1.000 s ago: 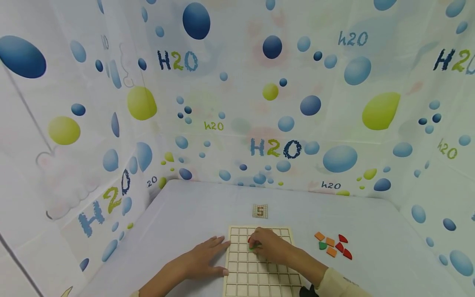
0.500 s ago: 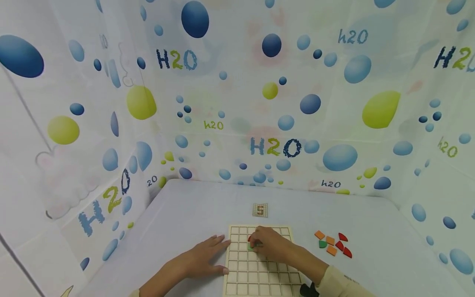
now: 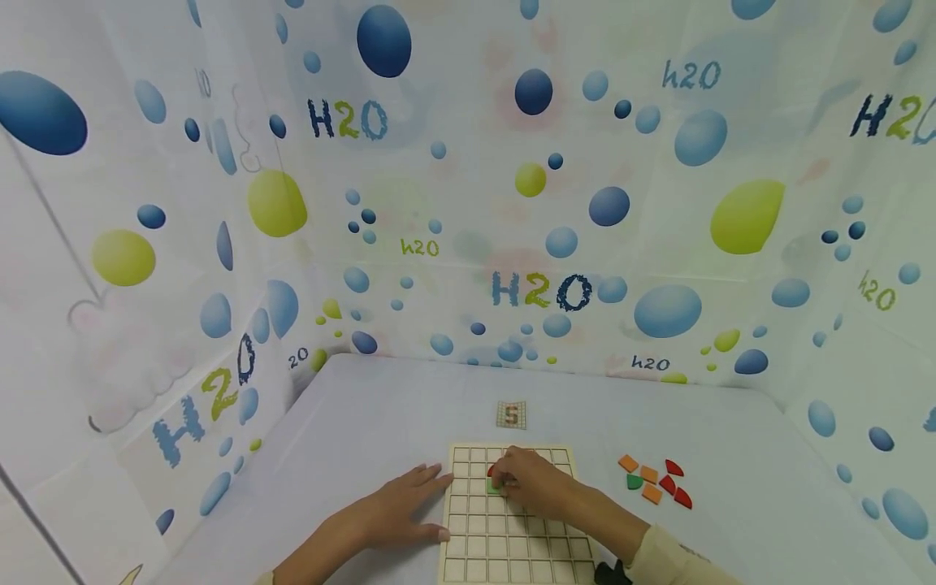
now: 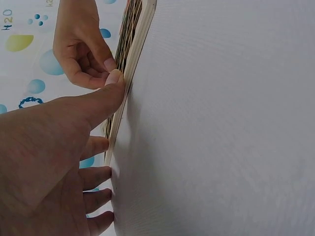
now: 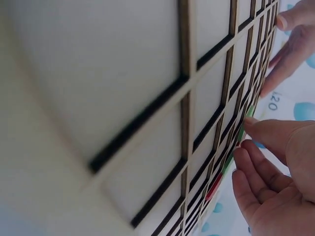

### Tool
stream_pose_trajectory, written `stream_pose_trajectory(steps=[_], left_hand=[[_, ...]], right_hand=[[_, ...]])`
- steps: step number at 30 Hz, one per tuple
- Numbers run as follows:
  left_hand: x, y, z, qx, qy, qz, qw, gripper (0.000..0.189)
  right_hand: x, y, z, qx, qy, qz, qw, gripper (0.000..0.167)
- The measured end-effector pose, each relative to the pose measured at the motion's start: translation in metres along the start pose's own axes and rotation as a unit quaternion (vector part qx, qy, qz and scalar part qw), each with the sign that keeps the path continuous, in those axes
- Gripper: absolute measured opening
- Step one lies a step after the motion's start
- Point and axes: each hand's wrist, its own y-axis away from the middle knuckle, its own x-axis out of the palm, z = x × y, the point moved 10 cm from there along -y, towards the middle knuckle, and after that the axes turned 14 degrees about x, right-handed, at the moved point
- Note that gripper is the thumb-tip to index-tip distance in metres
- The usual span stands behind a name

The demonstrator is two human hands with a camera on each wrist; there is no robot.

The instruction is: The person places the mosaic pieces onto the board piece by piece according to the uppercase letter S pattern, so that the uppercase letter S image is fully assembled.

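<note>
A wooden grid board with square cells lies on the table. My left hand rests at its left side with fingers spread, thumb and fingertips touching the edge. Over the upper part of the board, my right hand has its fingers bent and pinches a green piece at a cell. A red piece shows just beyond it, partly covered by the fingers. In the right wrist view, the thumb touches a green piece, and a red piece sits farther along the grid.
Right of the board lie loose pieces: orange squares, red quarter-rounds and a green one. Beyond the board is a small patterned card. A dark object is by the right sleeve. Printed curtains surround the white table.
The green piece under my right fingers now lies flatter in its cell and shows more of its face. Both hands stay in nearly the same place.
</note>
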Motion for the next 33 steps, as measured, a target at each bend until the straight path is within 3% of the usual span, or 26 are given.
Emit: stream_pose_trajectory(steps=[9,15,21,26,33], left_hand=[[0.000,-0.001,0.000,-0.004,-0.004,0.001,1.0000,0.087],[0.000,-0.003,0.000,-0.005,0.001,0.004,1.0000,0.087],[0.000,-0.002,0.001,-0.013,-0.004,0.008,0.9999,0.088],[0.000,-0.002,0.002,-0.018,0.002,0.010,0.9998,0.088],[0.001,-0.003,0.003,-0.017,0.005,0.011,0.9998,0.087]], right_hand=[[-0.023,0.020,-0.025,0.016,-0.029,-0.015,0.9993,0.015],[-0.052,0.044,-0.061,0.057,-0.033,-0.048,0.9967,0.020],[-0.074,0.069,-0.106,0.123,-0.008,-0.053,0.9910,0.023],[-0.086,0.083,-0.143,0.205,0.007,-0.052,0.9774,0.024],[-0.088,0.095,-0.166,0.231,0.026,-0.043,0.9718,0.026]])
